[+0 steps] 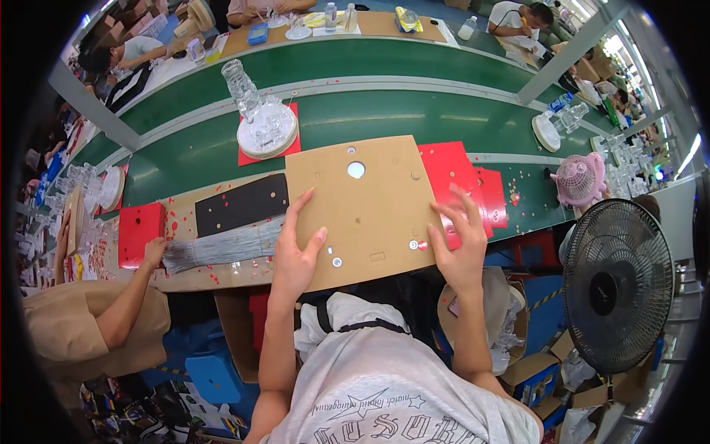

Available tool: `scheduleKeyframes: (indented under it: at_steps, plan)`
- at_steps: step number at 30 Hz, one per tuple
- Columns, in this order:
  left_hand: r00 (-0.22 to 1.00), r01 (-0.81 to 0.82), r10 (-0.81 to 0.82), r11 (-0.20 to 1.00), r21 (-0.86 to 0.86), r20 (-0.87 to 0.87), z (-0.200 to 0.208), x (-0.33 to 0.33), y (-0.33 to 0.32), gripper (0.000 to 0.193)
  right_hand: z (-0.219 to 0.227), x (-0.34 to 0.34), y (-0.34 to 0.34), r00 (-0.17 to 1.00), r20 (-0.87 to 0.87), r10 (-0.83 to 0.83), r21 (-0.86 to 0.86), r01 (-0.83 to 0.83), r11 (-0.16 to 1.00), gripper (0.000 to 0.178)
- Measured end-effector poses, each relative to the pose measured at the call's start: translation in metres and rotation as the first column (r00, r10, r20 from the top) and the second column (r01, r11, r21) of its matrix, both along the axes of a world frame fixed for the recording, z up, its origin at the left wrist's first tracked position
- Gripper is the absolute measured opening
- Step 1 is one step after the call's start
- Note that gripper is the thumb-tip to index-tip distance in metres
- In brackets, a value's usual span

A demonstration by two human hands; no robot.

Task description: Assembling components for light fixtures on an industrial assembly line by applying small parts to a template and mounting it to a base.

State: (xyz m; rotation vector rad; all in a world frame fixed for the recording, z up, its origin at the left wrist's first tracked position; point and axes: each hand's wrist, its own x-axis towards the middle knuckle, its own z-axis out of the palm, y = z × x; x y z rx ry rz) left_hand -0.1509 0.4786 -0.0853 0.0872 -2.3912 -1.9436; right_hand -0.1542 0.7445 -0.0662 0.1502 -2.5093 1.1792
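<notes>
A tan cardboard sheet with a large round hole near its far edge and several smaller cutouts lies in front of me, its near edge overhanging the table. My left hand grips its left edge, thumb and index finger on top and the other fingers hidden. At the right edge, my right hand has its fingers stretched apart, with the thumb by the sheet's edge. Those fingers reach over glossy red sheets, which stick out from behind the cardboard. A small red-and-white disc sits near the right thumb.
Left lie a black punched sheet, a bundle of grey wires and a red stack touched by a co-worker's hand. Clear plastic parts on a white round base stand beyond. Right are a pink fan and a black fan.
</notes>
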Motion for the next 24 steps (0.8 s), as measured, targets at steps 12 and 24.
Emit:
scheduleKeyframes:
  at_steps: [12, 24]
  plan:
    - [0.996, 0.068, -0.082, 0.958, 0.280, 0.039, -0.007, -0.039, -0.001, 0.059, -0.002, -0.072, 0.003, 0.921, 0.297, 0.252, 0.067, -0.283, 0.957, 0.060]
    - [0.993, -0.104, 0.116, 0.963, -0.248, 0.033, -0.014, -0.050, -0.002, 0.042, -0.011, -0.071, 0.005, 0.976, -0.142, 0.163, 0.138, -0.143, 0.980, 0.024]
